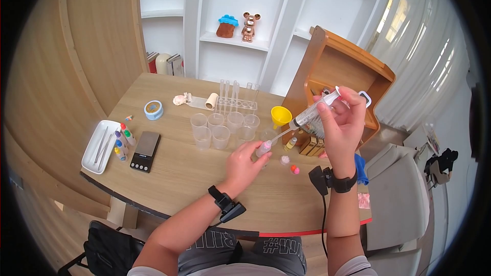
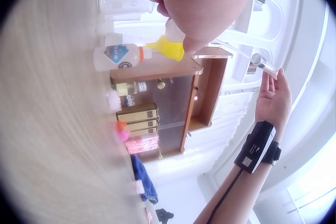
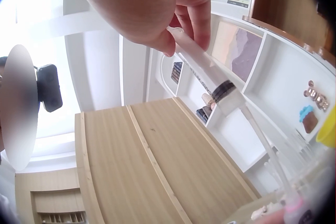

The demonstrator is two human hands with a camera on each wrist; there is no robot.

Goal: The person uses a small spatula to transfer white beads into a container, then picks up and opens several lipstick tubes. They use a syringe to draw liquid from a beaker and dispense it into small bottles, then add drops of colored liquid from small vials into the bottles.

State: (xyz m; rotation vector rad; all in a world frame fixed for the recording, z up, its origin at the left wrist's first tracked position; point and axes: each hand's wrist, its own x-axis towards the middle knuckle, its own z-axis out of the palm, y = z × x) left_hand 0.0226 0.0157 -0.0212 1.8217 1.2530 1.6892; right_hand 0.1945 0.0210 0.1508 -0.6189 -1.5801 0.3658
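My left hand (image 1: pixel 243 166) grips a small bottle (image 1: pixel 264 148) with a pink neck above the table. Higher up and to its right, my right hand (image 1: pixel 342 122) holds a large clear syringe (image 1: pixel 307 115) tilted down toward that bottle. The thin tube at the syringe's front reaches the bottle's mouth; how deep it goes I cannot tell. In the right wrist view the fingers pinch the rear of the syringe (image 3: pixel 205 66), and a dark plunger seal sits near the barrel's front. The left wrist view shows my left hand (image 2: pixel 210 3) covering most of the bottle.
Several clear cups (image 1: pixel 220 137) and a test tube rack (image 1: pixel 238 103) stand left of the syringe. Beyond the bottle is a yellow funnel (image 1: pixel 281 116). A black scale (image 1: pixel 146 152), colored bottles and a white tray (image 1: pixel 101 146) lie left; a wooden cabinet (image 1: pixel 319 53) stands at right.
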